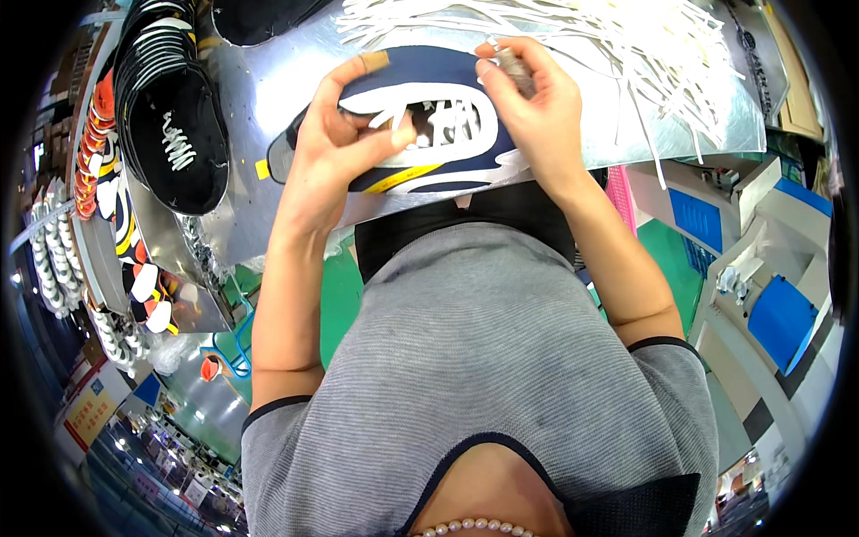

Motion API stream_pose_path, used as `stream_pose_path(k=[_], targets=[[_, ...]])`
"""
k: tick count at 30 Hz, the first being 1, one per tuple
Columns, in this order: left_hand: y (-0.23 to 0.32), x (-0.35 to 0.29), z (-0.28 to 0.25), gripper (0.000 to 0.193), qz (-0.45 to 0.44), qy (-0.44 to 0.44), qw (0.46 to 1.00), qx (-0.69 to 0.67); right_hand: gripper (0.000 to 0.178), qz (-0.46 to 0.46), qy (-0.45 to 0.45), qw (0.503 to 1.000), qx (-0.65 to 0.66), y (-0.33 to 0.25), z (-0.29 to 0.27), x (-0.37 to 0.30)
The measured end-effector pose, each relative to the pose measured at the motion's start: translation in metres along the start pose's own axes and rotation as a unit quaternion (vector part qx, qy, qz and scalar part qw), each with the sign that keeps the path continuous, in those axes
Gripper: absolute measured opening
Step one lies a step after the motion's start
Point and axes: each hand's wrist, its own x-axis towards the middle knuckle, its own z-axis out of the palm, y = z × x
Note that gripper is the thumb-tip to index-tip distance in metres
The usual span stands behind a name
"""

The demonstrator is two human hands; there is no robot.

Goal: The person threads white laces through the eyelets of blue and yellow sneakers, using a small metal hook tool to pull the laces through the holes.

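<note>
On the metal table a navy shoe upper (420, 70) lies flat, with a white oval lining round its opening and a yellow stripe on its near side. Pale laces (452, 121) zigzag across the opening. My left hand (335, 134) grips the upper's left part, its thumb at the opening and a tan wrap on its index finger. Pinched in my right hand (541, 98), by the upper's right end, is a small tool with a brown cord-wrapped handle (514, 72). A pale bit shows at the fingertips; the tool's working end cannot be made out.
Loose white laces (582, 45) are heaped across the back right of the table. Stacked black shoe uppers (174, 134) stand at the left, beside orange uppers (97, 134). Beige bins with blue panels (778, 322) are at the right.
</note>
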Motion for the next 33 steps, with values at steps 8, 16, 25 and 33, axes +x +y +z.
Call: stream_pose_path(k=[8, 16, 25, 33], targets=[[-0.023, 0.004, 0.017, 0.074, 0.059, 0.123, 0.980, 0.142, 0.013, 0.015, -0.051, 0.996, 0.072, 0.001, 0.000, 0.004], [-0.007, 0.003, 0.007, 0.070, -0.002, 0.050, 0.997, 0.060, 0.014, 0.044, -0.033, 0.998, 0.030, -0.004, -0.001, 0.005], [-0.001, 0.001, 0.010, 0.065, -0.052, 0.009, 0.997, 0.064, 0.030, -0.289, -0.151, 0.935, -0.142, -0.020, 0.002, 0.005], [0.002, 0.003, 0.008, 0.064, -0.065, 0.007, 0.996, 0.067, 0.029, -0.337, -0.164, 0.911, -0.171, -0.015, -0.003, 0.007]])
